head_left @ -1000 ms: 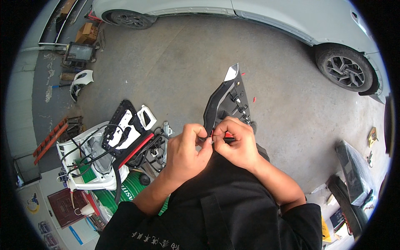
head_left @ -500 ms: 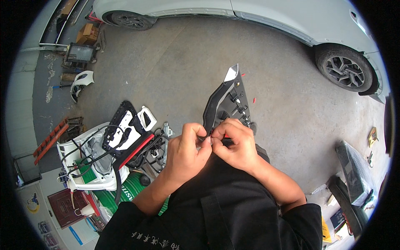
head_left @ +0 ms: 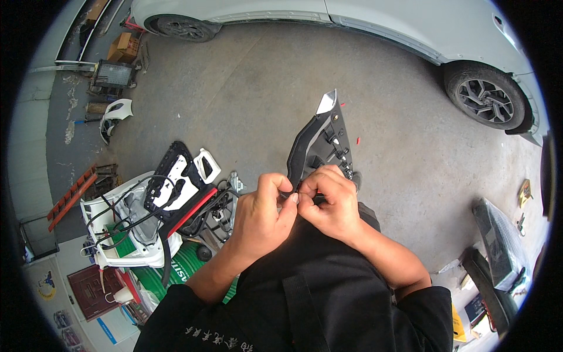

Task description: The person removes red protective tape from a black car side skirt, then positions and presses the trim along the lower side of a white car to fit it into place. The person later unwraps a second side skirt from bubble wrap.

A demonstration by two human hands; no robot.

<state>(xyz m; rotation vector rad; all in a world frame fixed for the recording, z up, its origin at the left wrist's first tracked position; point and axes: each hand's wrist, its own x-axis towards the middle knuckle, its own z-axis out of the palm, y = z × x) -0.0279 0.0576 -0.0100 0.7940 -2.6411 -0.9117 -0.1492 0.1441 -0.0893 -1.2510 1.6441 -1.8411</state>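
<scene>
Fingers of the left hand (head_left: 258, 214): thumb and index close together, seemingly pinching the near end of the dark trim piece (head_left: 298, 146).
Fingers of the right hand (head_left: 335, 206): thumb and index pressed together, tips just beside the left ones; anything thin between them is too small to tell.
Dark trim piece: at the fingertips, reaching forward and slightly right of them; its near end is hidden by the hands.
Likely handling: light, rather stiff plastic, I judge, with the small fittings on its inner face the fragile part.
Best hold: the thick bent edge straight ahead of the left fingertips, clear of those fittings; the shiny tip (head_left: 326, 102) at the far end may be slippery and scratch.
Red scrap (head_left: 358, 141): on the floor, ahead and right of the fingers.
Pile of parts (head_left: 153, 245): left of the fingers, pale panels and black cables, beside green sheeting (head_left: 183, 261).
Wrapped part (head_left: 498, 243): well to the right.
Pale car (head_left: 375, 20): farthest ahead.
</scene>
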